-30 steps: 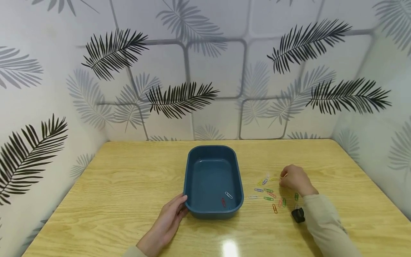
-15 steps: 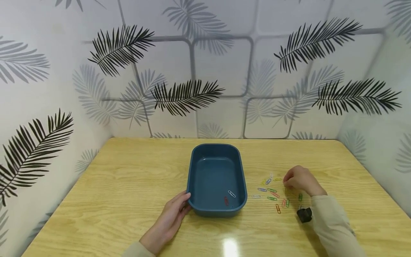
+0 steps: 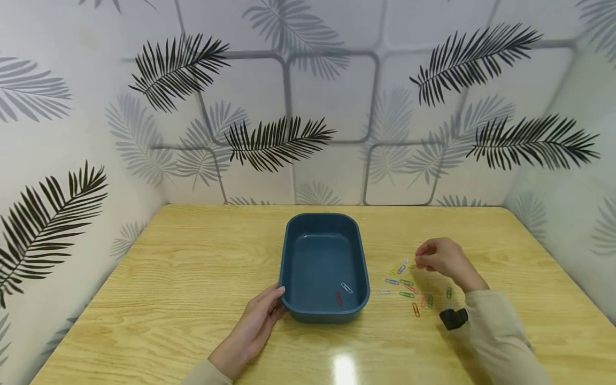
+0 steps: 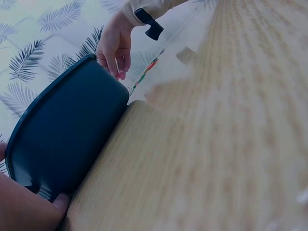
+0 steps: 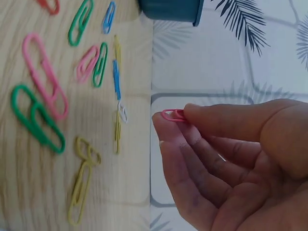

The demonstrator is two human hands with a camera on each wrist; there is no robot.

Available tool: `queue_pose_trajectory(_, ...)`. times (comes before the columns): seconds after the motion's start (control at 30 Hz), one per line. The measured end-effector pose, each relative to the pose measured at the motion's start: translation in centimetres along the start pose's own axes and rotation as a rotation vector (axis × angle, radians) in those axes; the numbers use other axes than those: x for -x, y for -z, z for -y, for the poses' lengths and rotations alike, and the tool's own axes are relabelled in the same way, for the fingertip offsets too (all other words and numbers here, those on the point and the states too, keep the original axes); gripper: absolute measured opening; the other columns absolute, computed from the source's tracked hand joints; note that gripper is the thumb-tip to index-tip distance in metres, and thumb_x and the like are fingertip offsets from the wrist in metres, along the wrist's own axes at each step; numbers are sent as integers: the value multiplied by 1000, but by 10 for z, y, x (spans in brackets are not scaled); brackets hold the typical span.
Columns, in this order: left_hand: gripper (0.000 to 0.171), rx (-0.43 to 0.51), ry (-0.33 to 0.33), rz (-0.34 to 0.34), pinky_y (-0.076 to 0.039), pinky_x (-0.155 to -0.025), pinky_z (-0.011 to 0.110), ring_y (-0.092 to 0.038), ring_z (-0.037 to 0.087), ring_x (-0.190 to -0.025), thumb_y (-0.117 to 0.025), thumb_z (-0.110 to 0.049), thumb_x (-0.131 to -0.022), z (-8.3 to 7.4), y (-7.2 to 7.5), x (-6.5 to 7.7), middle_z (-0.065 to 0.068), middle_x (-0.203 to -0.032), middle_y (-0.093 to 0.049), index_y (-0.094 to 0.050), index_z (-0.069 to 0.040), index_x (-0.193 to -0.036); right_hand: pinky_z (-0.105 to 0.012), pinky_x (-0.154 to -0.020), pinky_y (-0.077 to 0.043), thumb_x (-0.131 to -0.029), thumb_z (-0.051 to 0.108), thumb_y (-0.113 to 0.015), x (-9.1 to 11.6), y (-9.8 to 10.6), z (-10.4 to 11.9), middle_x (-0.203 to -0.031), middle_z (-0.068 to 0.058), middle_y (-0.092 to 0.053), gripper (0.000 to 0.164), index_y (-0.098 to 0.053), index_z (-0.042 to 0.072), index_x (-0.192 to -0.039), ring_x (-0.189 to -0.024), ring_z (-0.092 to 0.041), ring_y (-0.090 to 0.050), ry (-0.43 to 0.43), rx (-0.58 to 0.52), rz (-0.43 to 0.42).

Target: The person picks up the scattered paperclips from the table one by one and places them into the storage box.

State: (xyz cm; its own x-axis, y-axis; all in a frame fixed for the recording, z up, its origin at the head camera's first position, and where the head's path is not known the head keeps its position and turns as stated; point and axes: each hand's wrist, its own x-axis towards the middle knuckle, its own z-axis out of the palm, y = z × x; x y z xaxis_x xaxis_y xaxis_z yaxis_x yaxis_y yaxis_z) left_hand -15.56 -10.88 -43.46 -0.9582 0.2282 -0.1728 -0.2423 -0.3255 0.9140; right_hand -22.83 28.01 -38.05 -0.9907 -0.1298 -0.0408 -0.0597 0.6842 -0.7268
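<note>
While your right hand (image 3: 445, 259) hangs over the scattered clips, thumb and forefinger have a pink paper clip (image 5: 174, 115) pinched between their tips, looking clear of the wood, with the other fingers loosely bent. There's your left hand (image 3: 257, 321), gripping the dark blue tray (image 3: 322, 316) at its near-left corner, thumb at the rim; whether it bears down hard, I can't tell.

And the score so far? Inside the tray, just two: a white paper clip (image 3: 346, 288) and a red paper clip (image 3: 339, 299), apart from each other, both toward the near-right corner. The pink one makes a third off the worktop (image 3: 202, 267), held well to the right of the tray and not yet in it.

Plenty left, then! Between the tray and the worktop's right edge, over a dozen lie loose: green paper clips (image 3: 406, 294), blue, yellow, white, pink, and an orange-red paper clip (image 3: 416, 309) toward the near edge. Two yellow paper clips (image 5: 79, 192) touch; hooked together or merely overlapping, you can't tell from here. Early going, I'd judge.
</note>
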Motion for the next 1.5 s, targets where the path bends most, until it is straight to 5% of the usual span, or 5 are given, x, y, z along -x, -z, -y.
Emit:
queue_pose_trajectory(0.73, 60, 8, 17, -21, -32, -111, 36, -36, 26, -134, -54, -24, -100, -2, -3, 1, 23, -149, -34, -33, 8, -145, -44, -76, -57, -94, 7, -62, 3, -19, 34, -89, -13, -69, 19, -65, -9, -103, -87, -34, -65, 101, -161, -37)
queue_pose_trajectory(1.1, 58, 13, 20, -15, -32, -111, 35, -37, 25, -134, -54, -23, -100, -1, -5, 0, 23, -149, -34, -33, 8, -145, -43, -79, -57, -92, 9, -66, 12, -33, 57, -94, -14, -69, 20, -63, -8, -102, -91, -32, -68, 96, -407, 44)
queue_pose_trajectory(1.5, 58, 24, 27, -16, -31, -112, 35, -36, 25, -134, -53, -21, -100, -2, -6, 0, 23, -148, -35, -32, 9, -145, -46, -80, -56, -90, 13, -70, 21, -51, 68, -91, -13, -70, 22, -67, -7, -101, -92, -36, -66, 153, -442, 100)
